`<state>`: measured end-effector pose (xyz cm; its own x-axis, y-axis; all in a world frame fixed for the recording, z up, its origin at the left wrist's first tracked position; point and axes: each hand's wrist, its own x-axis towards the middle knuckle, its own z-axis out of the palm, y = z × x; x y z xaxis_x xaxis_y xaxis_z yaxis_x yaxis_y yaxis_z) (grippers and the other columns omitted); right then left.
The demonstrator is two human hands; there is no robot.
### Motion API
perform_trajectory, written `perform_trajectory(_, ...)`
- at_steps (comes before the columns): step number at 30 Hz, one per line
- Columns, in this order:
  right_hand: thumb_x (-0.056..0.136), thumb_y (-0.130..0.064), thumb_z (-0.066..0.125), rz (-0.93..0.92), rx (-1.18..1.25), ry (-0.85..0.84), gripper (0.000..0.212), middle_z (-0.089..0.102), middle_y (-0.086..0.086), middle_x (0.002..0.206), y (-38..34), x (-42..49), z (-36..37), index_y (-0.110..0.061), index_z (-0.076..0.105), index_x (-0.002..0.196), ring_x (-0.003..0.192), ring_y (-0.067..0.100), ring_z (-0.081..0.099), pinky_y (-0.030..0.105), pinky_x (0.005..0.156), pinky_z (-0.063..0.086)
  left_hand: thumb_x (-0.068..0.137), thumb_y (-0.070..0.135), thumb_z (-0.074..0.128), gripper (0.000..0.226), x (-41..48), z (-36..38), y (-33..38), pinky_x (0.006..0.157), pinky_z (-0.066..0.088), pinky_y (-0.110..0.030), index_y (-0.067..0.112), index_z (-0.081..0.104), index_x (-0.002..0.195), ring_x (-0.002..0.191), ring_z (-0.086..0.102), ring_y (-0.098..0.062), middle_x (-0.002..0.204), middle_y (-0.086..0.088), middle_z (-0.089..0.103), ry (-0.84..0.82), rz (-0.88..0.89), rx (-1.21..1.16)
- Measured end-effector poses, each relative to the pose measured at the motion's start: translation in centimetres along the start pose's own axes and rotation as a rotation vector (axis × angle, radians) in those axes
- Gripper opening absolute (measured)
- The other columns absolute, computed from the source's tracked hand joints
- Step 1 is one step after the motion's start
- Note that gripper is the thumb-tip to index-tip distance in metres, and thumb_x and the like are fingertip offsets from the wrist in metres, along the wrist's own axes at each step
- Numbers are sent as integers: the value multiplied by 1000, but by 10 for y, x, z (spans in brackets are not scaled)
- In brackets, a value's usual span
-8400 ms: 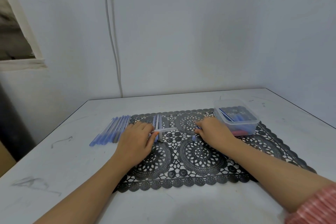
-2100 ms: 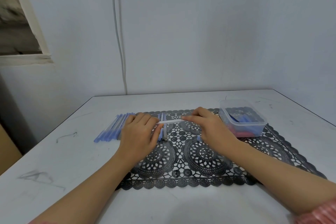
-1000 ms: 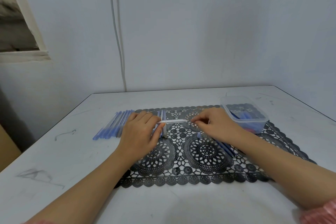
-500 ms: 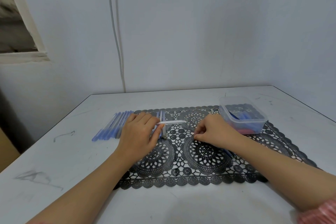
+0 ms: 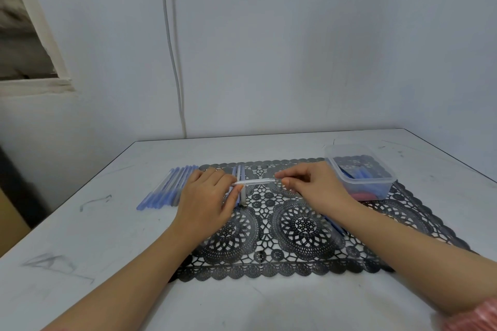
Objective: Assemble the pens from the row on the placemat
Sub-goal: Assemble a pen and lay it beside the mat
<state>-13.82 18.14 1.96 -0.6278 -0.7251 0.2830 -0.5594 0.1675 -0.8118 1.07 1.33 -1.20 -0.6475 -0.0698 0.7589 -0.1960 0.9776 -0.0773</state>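
A moment ago the right hand (image 5: 309, 187) was down on the placemat (image 5: 295, 263). Now it is up and pinches the right end of the clear pen tube (image 5: 254, 182). The left hand (image 5: 207, 196) grips the other end, just above the mat. I think a small part is going in, but it is too tiny to see.

The left hand (image 5: 207, 196) and right hand (image 5: 314, 188) are bare, as are both forearms, and the right arm wears a pinkish-red sleeve (image 5: 473, 316) with fine ribbing, seen at the lower right corner.
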Motion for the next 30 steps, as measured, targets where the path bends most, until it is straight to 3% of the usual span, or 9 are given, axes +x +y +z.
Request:
perform_trajectory(2, 85, -10, 65, -7, 28, 10, 17, 68, -6, 77, -1, -2, 2, -22, 73, 95, 67, 1, 57, 6, 56, 41, 90, 31, 47, 27, 0, 0, 0, 69, 32, -27, 15, 68, 87, 69, 54, -11, 78, 6, 64, 0, -3, -4)
perform_trajectory(8, 82, -6, 68, -28, 126, 26, 17, 65, -11, 70, -3, -6, 7, -15, 73, 96, 57, -11, 56, 5, 54, 41, 90, 30, 47, 26, -1, 0, 2, 69, 28, -25, 15, 67, 86, 70, 52, -12, 77, 6, 63, 16, 9, -8)
perform_trajectory(20, 80, -4, 68, -98, 171, 69, 17, 64, -11, 72, -1, -8, 8, -14, 74, 94, 61, -9, 56, 6, 56, 41, 91, 31, 46, 28, 0, 2, 2, 68, 33, -27, 14, 68, 87, 69, 54, -13, 77, 5, 63, 4, -3, -32)
perform_trajectory(30, 78, -2, 70, -99, 227, 47, 25, 68, -6, 78, 3, -7, 11, -26, 72, 84, 70, 2, 63, 18, 71, 53, 90, 31, 47, 27, -2, 2, 3, 66, 35, -28, 15, 67, 87, 68, 52, -12, 76, 6, 62, 2, 5, -52)
